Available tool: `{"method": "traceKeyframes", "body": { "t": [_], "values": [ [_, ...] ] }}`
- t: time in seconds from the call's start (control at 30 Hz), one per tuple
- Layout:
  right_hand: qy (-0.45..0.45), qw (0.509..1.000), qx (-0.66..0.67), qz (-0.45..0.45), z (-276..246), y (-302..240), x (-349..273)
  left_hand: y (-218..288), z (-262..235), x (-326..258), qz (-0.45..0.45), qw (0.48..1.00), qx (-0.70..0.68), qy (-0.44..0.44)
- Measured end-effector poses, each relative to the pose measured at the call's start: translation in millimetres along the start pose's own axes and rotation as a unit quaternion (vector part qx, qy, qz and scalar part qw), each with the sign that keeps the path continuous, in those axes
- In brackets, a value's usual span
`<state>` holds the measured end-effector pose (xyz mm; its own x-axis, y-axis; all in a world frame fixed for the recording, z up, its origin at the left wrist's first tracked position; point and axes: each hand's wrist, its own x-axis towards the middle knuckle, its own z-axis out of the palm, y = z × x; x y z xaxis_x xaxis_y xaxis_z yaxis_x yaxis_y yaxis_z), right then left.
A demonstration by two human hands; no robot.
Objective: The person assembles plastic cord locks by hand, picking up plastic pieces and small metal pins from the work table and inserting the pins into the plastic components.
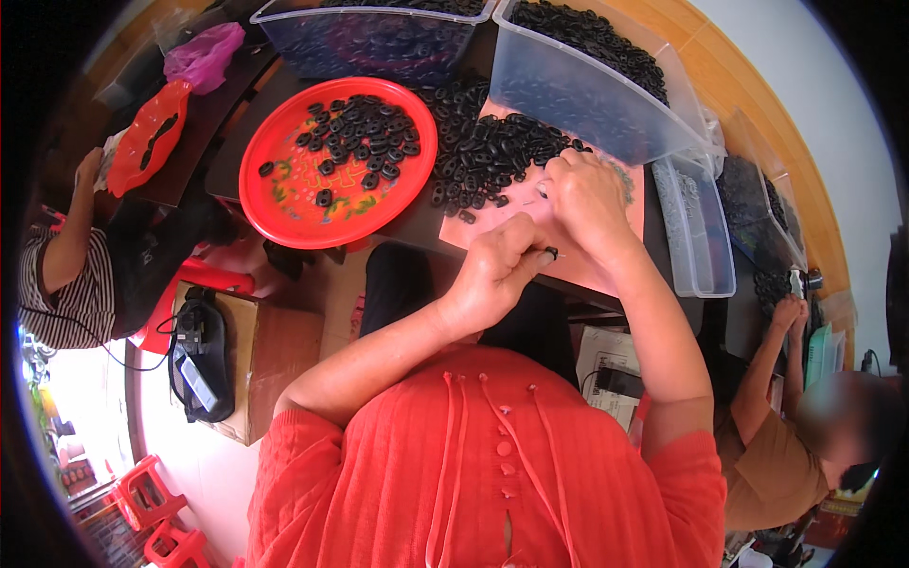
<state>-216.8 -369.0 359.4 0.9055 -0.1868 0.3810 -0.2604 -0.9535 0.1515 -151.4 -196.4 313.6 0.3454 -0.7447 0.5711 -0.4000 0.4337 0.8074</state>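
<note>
Even daylight fills the scene, with blown-out glare at the lower left of the frame. Shadows are soft. The centre is sharp; fisheye bending curves straight edges toward the rim, and black vignetting fills the corners.

This is looking like a small assembly workshop doing piecework by hand. A dark table is carrying clear bins heaped with small black rings, a loose ring pile lying on a pink mat, and a red tray holding more rings. Other workers are sitting around the same table: one in a striped shirt at the left, another in a brown shirt at the right. Red plastic stools and a cardboard box are standing on the floor.
</note>
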Motion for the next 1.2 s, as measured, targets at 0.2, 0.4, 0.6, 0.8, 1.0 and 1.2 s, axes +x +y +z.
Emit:
{"method": "traceKeyframes", "body": {
  "t": [0.2, 0.4, 0.6, 0.8, 1.0, 1.2],
  "values": [
    [-0.003, 1.0, -0.008, 0.023, -2, -7, 0, 12, -4, 7, -0.179, 0.978, -0.101, 0.03],
    [-0.042, 0.996, -0.038, 0.063, -9, -15, -5, 13, -5, 9, -0.234, 0.959, -0.159, 0.032],
    [-0.021, 0.998, 0.034, 0.042, -6, -10, -4, 15, -6, 13, -0.261, 0.947, -0.179, 0.045],
    [0.05, 0.996, 0.03, 0.071, -13, -9, -19, 12, -3, 12, -0.269, 0.942, -0.193, 0.056],
    [0.035, 0.998, 0.032, 0.037, -5, -8, -15, 12, -3, 11, -0.257, 0.95, -0.17, 0.051],
    [0.025, 0.999, 0.042, 0.013, -2, -3, -13, 9, -2, 10, -0.244, 0.954, -0.168, 0.053]
  ]
}}
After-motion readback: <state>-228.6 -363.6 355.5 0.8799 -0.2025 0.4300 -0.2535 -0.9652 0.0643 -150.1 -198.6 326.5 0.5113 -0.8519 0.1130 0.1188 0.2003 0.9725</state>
